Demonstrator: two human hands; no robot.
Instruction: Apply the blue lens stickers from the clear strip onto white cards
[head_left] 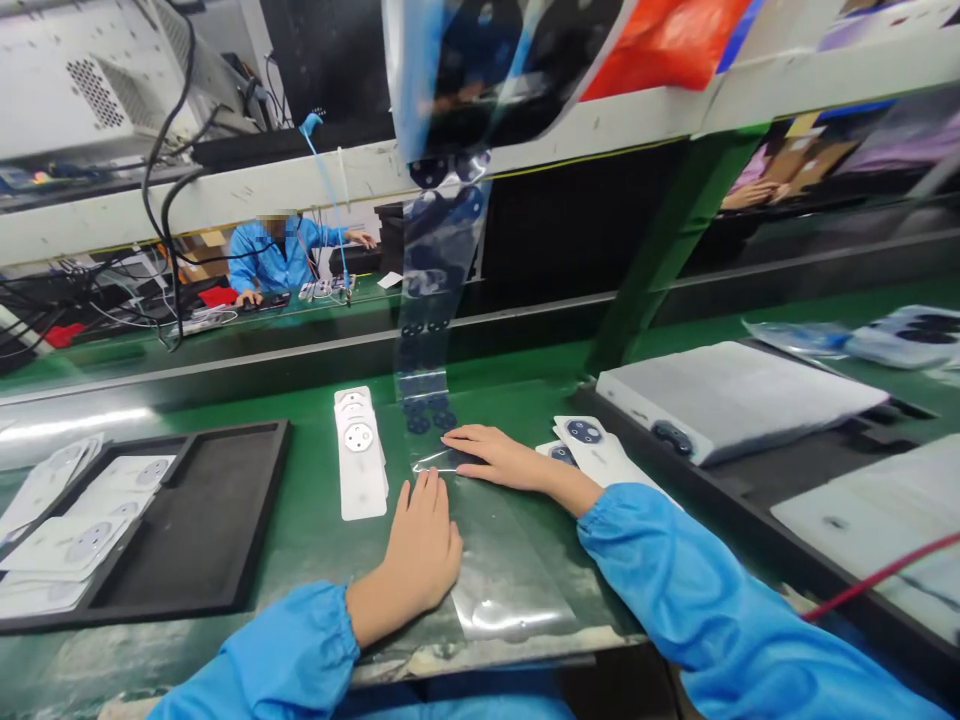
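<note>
A transparent film strip [424, 285] with pairs of dark round pieces hangs from above and runs down onto the green bench. My right hand [499, 458] lies on its lower end, fingers stretched out to the left. Just below that end, my left hand [420, 535] rests flat on the bench with its fingers pointing forward. Between my hands and the front edge lies a transparent sheet [510, 585]. Left of them sits a small stack of white phone-back-shaped pieces [364, 480], each with a round camera area. Similar white pieces with dark camera areas [592, 445] lie beyond my right forearm.
A black tray [202, 510] at left holds white pieces [82, 530] on one side. At right, another black tray [720, 500] carries wrapped white stacks [742, 390]. A red cable [881, 575] crosses it. Across the bench sits a person in blue [277, 255].
</note>
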